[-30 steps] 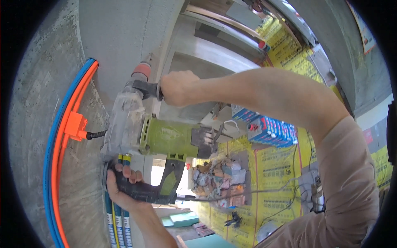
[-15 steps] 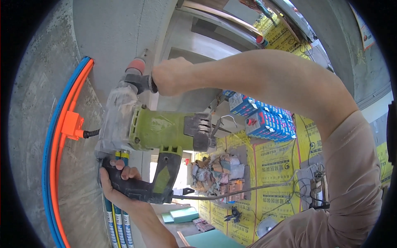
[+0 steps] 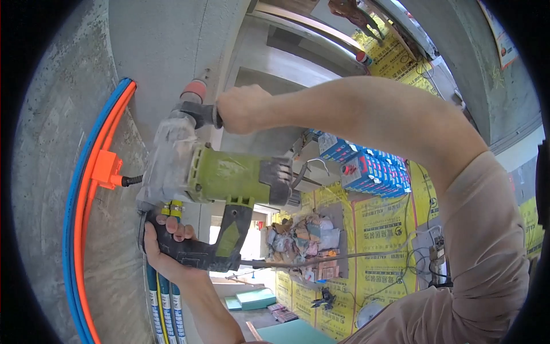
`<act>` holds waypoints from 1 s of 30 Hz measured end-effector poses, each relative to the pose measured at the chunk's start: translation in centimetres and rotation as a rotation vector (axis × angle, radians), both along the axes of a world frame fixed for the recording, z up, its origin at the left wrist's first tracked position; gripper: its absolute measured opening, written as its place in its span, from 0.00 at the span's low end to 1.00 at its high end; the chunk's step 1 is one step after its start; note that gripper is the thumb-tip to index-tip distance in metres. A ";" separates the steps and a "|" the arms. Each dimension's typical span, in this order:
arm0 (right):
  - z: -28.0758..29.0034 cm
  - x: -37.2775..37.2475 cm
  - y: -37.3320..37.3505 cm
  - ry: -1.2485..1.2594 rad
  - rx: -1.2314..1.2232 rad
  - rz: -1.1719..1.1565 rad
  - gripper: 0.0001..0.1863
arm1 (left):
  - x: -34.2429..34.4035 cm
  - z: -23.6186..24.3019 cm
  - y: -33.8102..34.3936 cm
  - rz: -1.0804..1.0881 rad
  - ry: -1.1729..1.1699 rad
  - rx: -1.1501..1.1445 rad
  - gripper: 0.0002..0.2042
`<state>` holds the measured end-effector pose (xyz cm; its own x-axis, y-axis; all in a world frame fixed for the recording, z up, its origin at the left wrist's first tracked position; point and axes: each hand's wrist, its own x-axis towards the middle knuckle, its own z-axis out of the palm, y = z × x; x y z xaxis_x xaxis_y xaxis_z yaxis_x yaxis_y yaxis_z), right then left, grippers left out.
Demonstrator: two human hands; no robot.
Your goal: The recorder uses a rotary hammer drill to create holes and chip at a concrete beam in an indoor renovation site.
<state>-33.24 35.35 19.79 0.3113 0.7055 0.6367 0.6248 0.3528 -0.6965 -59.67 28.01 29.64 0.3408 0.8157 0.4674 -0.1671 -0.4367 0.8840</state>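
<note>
I hold a dusty green and black rotary hammer drill (image 3: 226, 174) with both hands, its red-collared chuck (image 3: 195, 89) pointing up at the grey concrete surface. A short piece of drill bit (image 3: 207, 74) shows at that surface; its tip is hidden. My right hand (image 3: 243, 109) is closed around the side handle (image 3: 201, 114) just behind the chuck. Lower down, my left hand (image 3: 172, 252) wraps the black rear handle (image 3: 192, 255), fingers curled over it. A power cord (image 3: 309, 264) runs from the handle's base off to the right.
Blue and orange conduits (image 3: 73, 229) with an orange junction box (image 3: 106, 169) bend along the wall at left. Several labelled pipes (image 3: 166, 312) stand below the drill. Yellow sheeting (image 3: 372, 264) covers the floor, with blue boxes (image 3: 375, 172) and a rubble pile (image 3: 303, 241). Another person (image 3: 358, 17) stands far off.
The drill and both hands have shifted slightly right in the view, and the rear handle sits a little higher. Less of the bit shows. More of the distant person is visible.
</note>
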 end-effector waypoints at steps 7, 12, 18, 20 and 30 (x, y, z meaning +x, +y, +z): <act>-1.7 -1.9 2.7 0.207 0.089 0.036 0.14 | -1.0 -1.4 1.0 0.007 0.104 0.171 0.12; -2.1 -3.5 5.4 0.303 0.102 0.068 0.13 | -1.2 -1.2 1.8 0.113 0.167 0.366 0.14; -2.1 -5.1 8.4 0.408 0.154 0.103 0.13 | -2.2 -0.9 3.1 0.084 0.268 0.428 0.14; -1.8 -5.4 8.9 0.422 0.169 0.091 0.14 | -2.5 -0.9 3.7 0.067 0.266 0.449 0.14; -1.8 -7.7 9.7 0.503 0.247 0.009 0.16 | -3.7 -0.7 4.5 0.085 0.310 0.609 0.11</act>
<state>-40.91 45.07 18.03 0.6140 0.5582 0.5580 0.2332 0.5472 -0.8039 -63.38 32.48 28.91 0.4790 0.4686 0.7423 0.1110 -0.8712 0.4783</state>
